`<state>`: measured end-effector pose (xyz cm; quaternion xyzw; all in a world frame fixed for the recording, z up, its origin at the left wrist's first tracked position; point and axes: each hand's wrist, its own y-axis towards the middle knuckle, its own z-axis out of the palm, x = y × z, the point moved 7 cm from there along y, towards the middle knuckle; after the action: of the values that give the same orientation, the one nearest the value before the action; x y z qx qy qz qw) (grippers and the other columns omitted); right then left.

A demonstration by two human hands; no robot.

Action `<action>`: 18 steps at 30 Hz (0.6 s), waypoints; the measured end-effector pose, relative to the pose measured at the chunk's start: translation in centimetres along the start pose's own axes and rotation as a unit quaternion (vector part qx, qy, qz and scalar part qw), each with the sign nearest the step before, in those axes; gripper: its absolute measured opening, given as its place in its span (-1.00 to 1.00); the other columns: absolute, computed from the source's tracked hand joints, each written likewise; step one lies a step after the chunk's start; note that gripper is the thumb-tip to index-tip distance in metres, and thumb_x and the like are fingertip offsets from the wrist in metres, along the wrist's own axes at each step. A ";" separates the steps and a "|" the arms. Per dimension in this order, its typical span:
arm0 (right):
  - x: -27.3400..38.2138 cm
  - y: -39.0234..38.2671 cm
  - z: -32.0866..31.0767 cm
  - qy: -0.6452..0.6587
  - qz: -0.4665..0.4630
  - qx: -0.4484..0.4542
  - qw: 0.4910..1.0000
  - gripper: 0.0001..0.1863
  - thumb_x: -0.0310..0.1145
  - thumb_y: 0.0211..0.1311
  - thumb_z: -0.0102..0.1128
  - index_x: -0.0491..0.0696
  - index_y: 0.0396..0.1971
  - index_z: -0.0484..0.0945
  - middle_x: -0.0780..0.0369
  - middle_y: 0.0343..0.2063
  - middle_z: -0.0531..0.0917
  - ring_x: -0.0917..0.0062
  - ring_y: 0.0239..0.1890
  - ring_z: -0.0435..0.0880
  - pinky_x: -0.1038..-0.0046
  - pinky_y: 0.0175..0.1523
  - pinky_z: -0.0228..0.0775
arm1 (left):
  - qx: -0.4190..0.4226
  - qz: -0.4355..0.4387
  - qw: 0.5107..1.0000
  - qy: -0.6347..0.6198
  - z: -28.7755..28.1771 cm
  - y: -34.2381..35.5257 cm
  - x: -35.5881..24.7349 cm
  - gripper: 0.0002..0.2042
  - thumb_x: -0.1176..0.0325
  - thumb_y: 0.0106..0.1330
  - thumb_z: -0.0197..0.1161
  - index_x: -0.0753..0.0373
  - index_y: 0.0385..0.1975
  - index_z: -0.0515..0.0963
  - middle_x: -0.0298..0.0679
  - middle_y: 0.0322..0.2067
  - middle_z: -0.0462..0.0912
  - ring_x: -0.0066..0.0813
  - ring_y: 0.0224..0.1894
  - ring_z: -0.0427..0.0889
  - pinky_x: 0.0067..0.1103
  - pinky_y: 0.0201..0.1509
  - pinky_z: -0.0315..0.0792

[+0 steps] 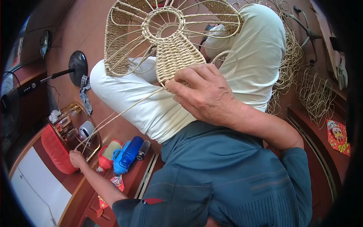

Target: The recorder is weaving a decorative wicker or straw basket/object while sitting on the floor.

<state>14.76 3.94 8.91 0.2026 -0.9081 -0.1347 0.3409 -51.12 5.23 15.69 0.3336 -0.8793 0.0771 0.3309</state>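
Across my knees lies a wicker piece [177, 53] of pale twisted cord, with a ring at its centre, woven panels and open spokes on wire loops. My right hand [206, 92] is closed at the near edge of the closest panel, thumb and forefinger pinching its corner. From that corner a strand of cord [130, 108] runs taut down to the left. Far out at the left, my left hand [76, 159] is closed round the strand, arm stretched out. Parts of the right fingers' grip are hidden behind the hand.
Heaps of loose cord [289, 60] lie right of my knee, with another bundle [315, 94] beyond. At left stand a blue bottle [130, 151], a red-lidded jug [107, 153], a red cushion [58, 147] and a tray of small items [72, 117]. A fan base [78, 68] stands farther off.
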 end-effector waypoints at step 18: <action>-4.6 -4.7 -6.5 0.156 0.189 -0.202 0.948 -0.58 -0.64 0.21 0.25 -0.13 0.10 0.55 0.18 0.00 0.62 0.39 0.04 0.61 0.35 0.20 0.41 | 0.243 0.349 0.646 -0.633 -15.4 -27.2 -29.4 -0.78 0.37 0.59 0.16 0.39 -0.11 0.69 -0.33 -0.30 0.74 -0.61 -0.26 0.58 -0.59 -0.11 0.46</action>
<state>23.60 1.21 9.21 -0.0270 -0.8187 -0.2151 0.5317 -9.15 5.69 6.61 0.0376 -0.8757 0.1678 -0.4512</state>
